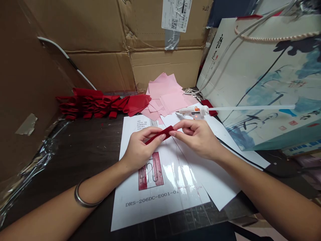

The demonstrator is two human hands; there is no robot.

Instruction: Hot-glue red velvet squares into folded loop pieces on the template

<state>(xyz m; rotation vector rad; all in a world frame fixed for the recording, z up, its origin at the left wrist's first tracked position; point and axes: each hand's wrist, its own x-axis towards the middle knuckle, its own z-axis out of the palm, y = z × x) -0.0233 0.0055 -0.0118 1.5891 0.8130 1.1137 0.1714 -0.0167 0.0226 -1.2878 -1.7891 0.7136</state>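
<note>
A narrow folded strip of dark red fabric [164, 133] is held between my two hands above the white printed sheet [130, 221]. My left hand [140, 145] pinches the strip along its length, thumb on top. At the strip's right end, my right hand [198, 135] closes thumb and index finger on its edge. Just beyond my right hand lies a white glue gun [194, 110] with a long clear glue stick [250, 107] sticking out to the right. Part of the strip is hidden behind my left fingers.
Pink paper squares [172, 100] lie in a loose pile at the back. Left of them sits a row of folded red fabric pieces [92, 105]. Cardboard [165, 67] walls the back, a patterned paper bag [271, 80] stands at right, and a cable [225, 55] hangs down before it.
</note>
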